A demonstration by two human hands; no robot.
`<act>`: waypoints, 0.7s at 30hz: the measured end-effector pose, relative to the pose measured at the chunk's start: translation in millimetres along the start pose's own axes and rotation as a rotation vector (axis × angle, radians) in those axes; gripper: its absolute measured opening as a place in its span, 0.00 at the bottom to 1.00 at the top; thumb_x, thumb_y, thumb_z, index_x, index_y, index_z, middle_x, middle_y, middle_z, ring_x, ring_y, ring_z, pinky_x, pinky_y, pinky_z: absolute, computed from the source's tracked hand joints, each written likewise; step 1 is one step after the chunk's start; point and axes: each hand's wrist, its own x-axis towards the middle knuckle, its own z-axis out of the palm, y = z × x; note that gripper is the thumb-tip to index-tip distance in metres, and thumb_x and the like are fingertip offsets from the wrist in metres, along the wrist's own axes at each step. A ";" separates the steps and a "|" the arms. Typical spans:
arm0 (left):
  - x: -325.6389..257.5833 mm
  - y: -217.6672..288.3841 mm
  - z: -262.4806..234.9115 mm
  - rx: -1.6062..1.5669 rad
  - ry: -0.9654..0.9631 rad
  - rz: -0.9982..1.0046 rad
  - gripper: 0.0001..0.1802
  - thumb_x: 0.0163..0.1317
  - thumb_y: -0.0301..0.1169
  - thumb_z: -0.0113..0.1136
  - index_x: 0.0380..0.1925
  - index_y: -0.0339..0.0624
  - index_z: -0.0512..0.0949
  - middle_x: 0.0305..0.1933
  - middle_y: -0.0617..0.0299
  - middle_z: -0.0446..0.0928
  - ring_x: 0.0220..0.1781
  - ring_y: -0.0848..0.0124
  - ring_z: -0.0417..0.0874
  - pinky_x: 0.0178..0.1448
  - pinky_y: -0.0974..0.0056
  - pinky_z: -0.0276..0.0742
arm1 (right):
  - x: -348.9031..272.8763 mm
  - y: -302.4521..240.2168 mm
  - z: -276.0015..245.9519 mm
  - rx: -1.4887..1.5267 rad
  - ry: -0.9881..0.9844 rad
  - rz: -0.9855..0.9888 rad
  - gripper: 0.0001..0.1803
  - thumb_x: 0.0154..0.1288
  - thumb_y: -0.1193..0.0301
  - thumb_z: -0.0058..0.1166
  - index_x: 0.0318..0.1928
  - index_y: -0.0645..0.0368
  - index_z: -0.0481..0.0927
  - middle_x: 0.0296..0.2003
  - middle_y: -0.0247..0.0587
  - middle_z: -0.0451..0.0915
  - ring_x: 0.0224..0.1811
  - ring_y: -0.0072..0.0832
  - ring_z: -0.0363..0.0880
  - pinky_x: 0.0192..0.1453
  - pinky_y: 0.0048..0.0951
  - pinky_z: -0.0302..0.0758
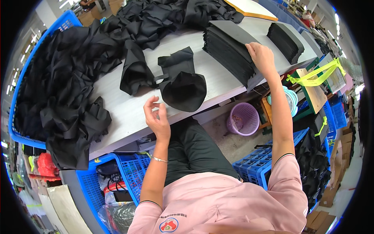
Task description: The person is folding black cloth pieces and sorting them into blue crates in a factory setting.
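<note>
My right hand (261, 57) reaches to the large stack of black fabric panels (230, 45), its bent fingertips pinched at the near right edge of the top panel. My left hand (157, 117) hovers by the table's front edge, fingers loosely curved and apart from the thumb, holding nothing. Just beyond it lies a black fabric piece sewn into a pouch shape (183, 91), its round opening toward me and a flap lying behind. A second black sewn piece (134, 72) sits to its left, with a narrow strip between the two.
A big heap of black sewn fabric (70, 74) fills the table's left and back, spilling over a blue crate (19, 132). A smaller black panel stack (286, 42) stands at right. Below are a purple basket (243, 119) and blue crates (253, 165) beside my legs.
</note>
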 end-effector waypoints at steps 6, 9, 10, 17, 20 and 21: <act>-59.1 23.5 15.1 -0.428 -0.485 -0.487 0.21 0.74 0.37 0.51 0.60 0.35 0.72 0.57 0.53 0.77 0.54 0.68 0.80 0.51 0.67 0.79 | -99.5 -93.7 -39.2 -0.267 0.206 -0.297 0.10 0.64 0.68 0.58 0.28 0.55 0.72 0.34 0.38 0.78 0.31 0.32 0.78 0.33 0.31 0.75; -92.1 -3.6 44.5 -0.769 -0.654 -0.813 0.36 0.74 0.56 0.42 0.69 0.39 0.63 0.66 0.54 0.71 0.66 0.65 0.73 0.66 0.61 0.70 | -168.1 -128.7 -26.2 -0.097 0.161 -0.273 0.07 0.63 0.71 0.59 0.31 0.57 0.74 0.44 0.43 0.81 0.33 0.33 0.79 0.34 0.31 0.76; -101.1 -5.4 52.7 -0.846 -0.680 -0.959 0.41 0.73 0.61 0.39 0.72 0.40 0.60 0.68 0.55 0.69 0.68 0.65 0.71 0.70 0.60 0.67 | -188.0 -136.9 -23.9 -0.016 0.109 -0.249 0.06 0.62 0.72 0.59 0.32 0.58 0.75 0.48 0.45 0.81 0.34 0.34 0.79 0.35 0.32 0.77; -129.8 -16.9 67.4 -1.073 -0.891 -1.297 0.50 0.59 0.72 0.45 0.72 0.49 0.60 0.71 0.58 0.66 0.71 0.62 0.68 0.74 0.53 0.65 | -275.3 -161.3 -33.3 0.672 -0.148 0.097 0.12 0.70 0.75 0.53 0.50 0.67 0.77 0.48 0.51 0.83 0.43 0.40 0.85 0.48 0.33 0.80; -129.6 -9.7 69.3 -1.196 -0.956 -1.148 0.47 0.60 0.66 0.53 0.70 0.46 0.62 0.71 0.53 0.66 0.72 0.56 0.67 0.75 0.50 0.65 | -281.3 -155.5 -58.8 0.873 -0.287 0.301 0.09 0.71 0.75 0.51 0.48 0.65 0.79 0.41 0.48 0.84 0.34 0.35 0.84 0.39 0.29 0.78; -125.5 -1.2 70.6 -1.246 -0.957 -1.041 0.45 0.62 0.62 0.58 0.69 0.43 0.63 0.70 0.49 0.68 0.72 0.53 0.68 0.74 0.50 0.66 | -286.6 -149.1 -60.2 0.924 -0.303 0.329 0.10 0.72 0.75 0.49 0.49 0.63 0.80 0.33 0.43 0.81 0.28 0.28 0.78 0.36 0.26 0.74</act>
